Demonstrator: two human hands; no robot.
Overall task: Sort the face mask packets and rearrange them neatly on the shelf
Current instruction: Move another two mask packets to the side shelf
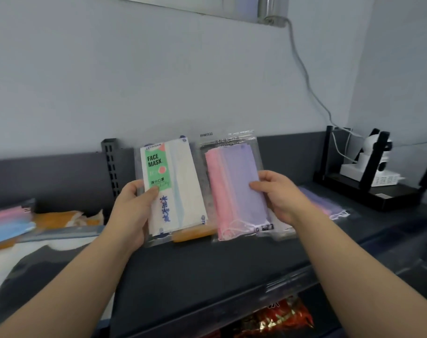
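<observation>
My left hand (134,208) grips a clear packet of white masks with a green "FACE MASK" label (176,189), held upright above the dark shelf (207,269). My right hand (278,193) grips a clear packet of pink and purple masks (234,189), also upright, just right of the first. Another purple mask packet (329,206) lies flat on the shelf behind my right wrist. Pink and blue mask packets (7,223) lie at the far left, with orange and white packets (66,220) beside them. An orange packet edge (195,234) shows under the held packets.
A black stand (368,189) carrying a white camera (375,159) occupies the shelf's right end, with a cable (305,76) running up the wall. A slotted upright post (111,164) stands at the shelf's back. Red snack bags (278,318) sit on the lower shelf.
</observation>
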